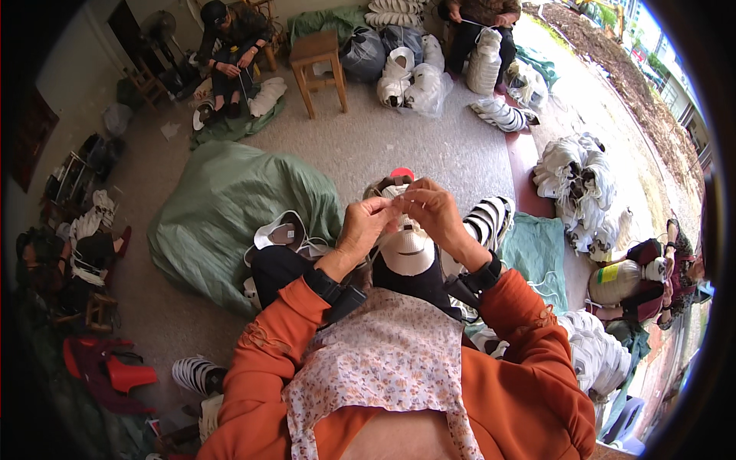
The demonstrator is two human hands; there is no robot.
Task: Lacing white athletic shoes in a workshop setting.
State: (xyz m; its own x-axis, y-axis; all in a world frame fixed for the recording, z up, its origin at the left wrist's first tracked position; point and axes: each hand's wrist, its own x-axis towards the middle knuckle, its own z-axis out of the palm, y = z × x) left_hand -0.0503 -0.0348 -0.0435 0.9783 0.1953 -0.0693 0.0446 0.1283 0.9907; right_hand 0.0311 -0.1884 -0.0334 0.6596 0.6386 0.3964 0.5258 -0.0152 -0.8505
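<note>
1. Right in the lap, just past the floral apron [383,360], a white shoe sole piece [408,251] rests on the dark trousers. Its rounded end faces the person and its long axis runs away from them toward the floor ahead.
2. Just above it, the left hand [363,226] and right hand [429,208] meet. Both are pinched nearly closed, fingertips almost touching, on what looks like a thin thread or needle; it's too small to tell which.
3. Both wrists wear black straps over orange sleeves [529,368].
4. Left of the knees there's a big crumpled green tarp [222,207], soft-looking cloth, with a white-edged shoe upper [285,230] lying at its edge.
5. Right of the knees, a stack of black-and-white striped soles [491,218] sits on a teal cloth [537,249], close beside the right hand.
6. Farther out on the grey floor stands a wooden stool [318,65], with bagged white soles [410,77] just beside it.
7. At the far side two other people sit working, one on the left [230,46], one near a white sack [485,61].
</note>
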